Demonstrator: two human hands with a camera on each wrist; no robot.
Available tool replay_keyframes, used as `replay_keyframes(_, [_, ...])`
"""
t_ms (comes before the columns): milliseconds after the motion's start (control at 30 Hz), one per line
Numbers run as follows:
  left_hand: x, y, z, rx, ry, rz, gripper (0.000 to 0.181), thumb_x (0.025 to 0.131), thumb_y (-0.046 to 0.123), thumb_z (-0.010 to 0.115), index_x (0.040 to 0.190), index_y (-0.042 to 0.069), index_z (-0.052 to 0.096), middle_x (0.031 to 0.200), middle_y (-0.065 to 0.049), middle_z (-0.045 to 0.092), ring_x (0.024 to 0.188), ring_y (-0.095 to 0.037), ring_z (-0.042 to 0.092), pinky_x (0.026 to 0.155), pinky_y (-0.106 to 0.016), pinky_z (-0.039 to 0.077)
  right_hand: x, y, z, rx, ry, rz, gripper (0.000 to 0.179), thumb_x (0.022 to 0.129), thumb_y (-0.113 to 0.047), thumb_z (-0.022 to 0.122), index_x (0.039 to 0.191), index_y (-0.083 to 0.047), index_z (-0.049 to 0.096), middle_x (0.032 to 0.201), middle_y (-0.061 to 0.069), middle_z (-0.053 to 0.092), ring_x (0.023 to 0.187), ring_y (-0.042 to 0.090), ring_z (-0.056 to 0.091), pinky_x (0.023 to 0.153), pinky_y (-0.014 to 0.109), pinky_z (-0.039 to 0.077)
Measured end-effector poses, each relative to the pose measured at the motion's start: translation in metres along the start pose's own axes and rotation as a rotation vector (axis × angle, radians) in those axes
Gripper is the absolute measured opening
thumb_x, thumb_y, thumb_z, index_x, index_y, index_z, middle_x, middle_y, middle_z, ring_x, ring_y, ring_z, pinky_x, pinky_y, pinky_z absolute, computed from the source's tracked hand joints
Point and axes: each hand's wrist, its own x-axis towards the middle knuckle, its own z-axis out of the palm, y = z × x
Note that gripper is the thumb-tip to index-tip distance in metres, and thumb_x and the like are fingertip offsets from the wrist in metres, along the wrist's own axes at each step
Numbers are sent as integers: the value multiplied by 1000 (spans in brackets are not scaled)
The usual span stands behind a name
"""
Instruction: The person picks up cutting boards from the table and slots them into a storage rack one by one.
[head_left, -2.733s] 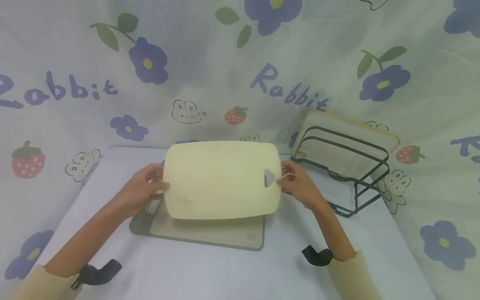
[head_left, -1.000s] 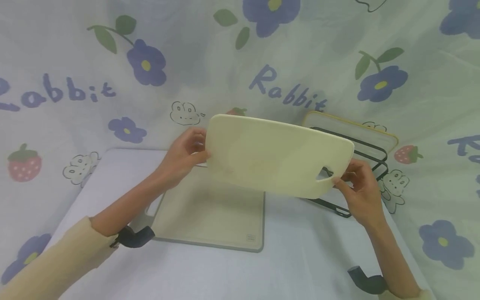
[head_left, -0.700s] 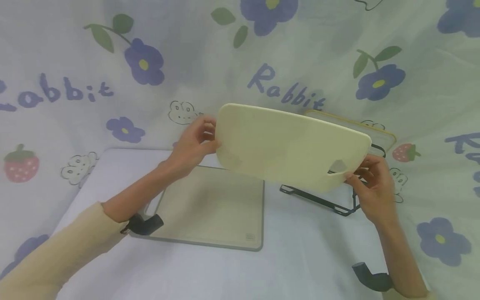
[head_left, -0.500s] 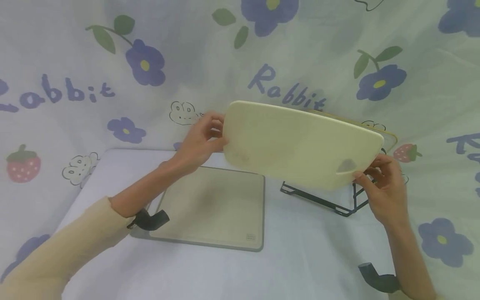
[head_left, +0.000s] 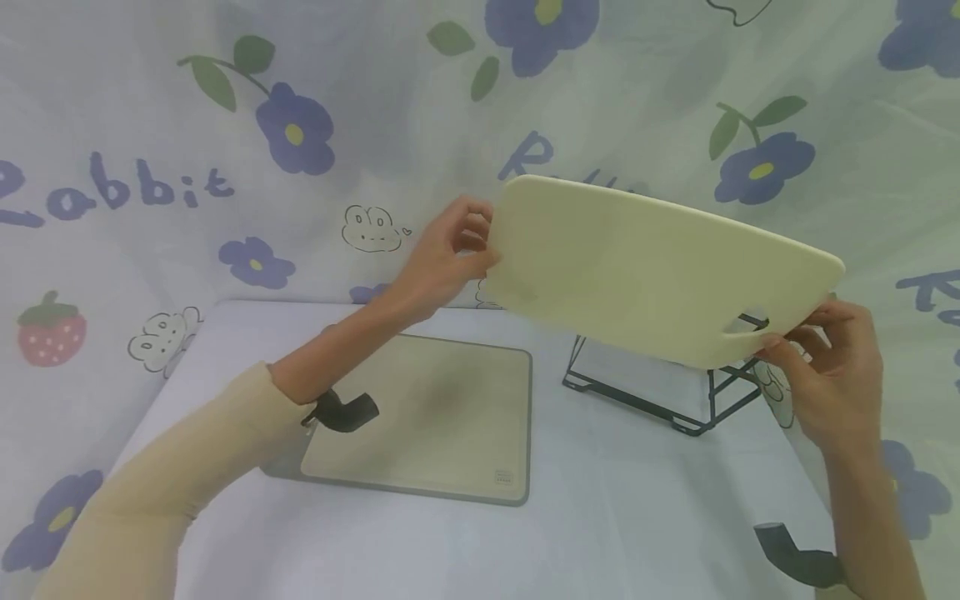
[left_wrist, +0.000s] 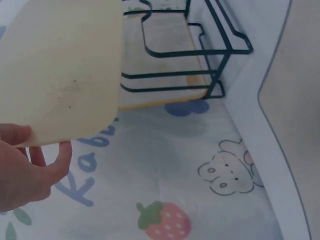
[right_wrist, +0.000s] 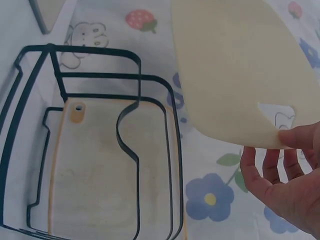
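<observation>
A cream cutting board (head_left: 637,267) is held up in the air between both hands, tilted, its right end lower. The left hand (head_left: 453,250) pinches its left short edge. At the other end the right hand (head_left: 832,358) grips the edge beside the triangular handle hole, thumb on the near face. Below and behind it stands a black wire rack (head_left: 637,404), partly covered by the board in the head view. The right wrist view shows a second board with an orange rim (right_wrist: 100,165) standing in that rack (right_wrist: 137,195).
A larger beige cutting board with a grey rim (head_left: 420,417) lies flat on the white table (head_left: 600,517), left of the rack. A patterned cloth (head_left: 405,108) hangs behind the table.
Both hands have lifted the cream board off the beige one and carried it up and to the right. It has tilted and now hangs above the rack. The beige board has stayed put.
</observation>
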Motion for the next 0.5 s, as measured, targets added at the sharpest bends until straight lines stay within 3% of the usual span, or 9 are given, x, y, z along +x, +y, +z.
replay_keyframes(100, [8, 0, 7, 6, 2, -2, 32, 90, -3, 61, 119, 9, 52, 109, -14, 57, 98, -27, 63, 81, -41, 58, 3, 0, -4, 5, 31, -21, 49, 80, 29, 54, 127, 16, 47, 115, 16, 51, 91, 24, 59, 71, 24, 58])
replay_keyframes(200, [16, 0, 13, 18, 0, 5, 33, 91, -3, 61, 120, 10, 53, 110, -13, 57, 97, -26, 64, 81, -39, 58, 6, 0, -8, -86, 52, -51, 47, 82, 26, 55, 127, 15, 49, 115, 14, 53, 92, 23, 59, 73, 22, 57])
replay_keyframes(333, [28, 1, 23, 58, 7, 22, 34, 92, -1, 62, 122, 11, 53, 110, -10, 57, 97, -23, 63, 79, -36, 59, 10, -1, -13, -111, 103, -35, 49, 82, 25, 57, 128, 12, 50, 116, 13, 53, 92, 21, 59, 73, 20, 57])
replay_keyframes(500, [41, 6, 35, 141, 42, 18, 34, 92, 4, 64, 123, 16, 54, 110, -3, 60, 98, -16, 63, 83, -33, 54, 16, -1, -21, 17, 176, -5, 52, 81, 28, 53, 128, 7, 50, 113, 15, 52, 91, 22, 59, 75, 21, 57])
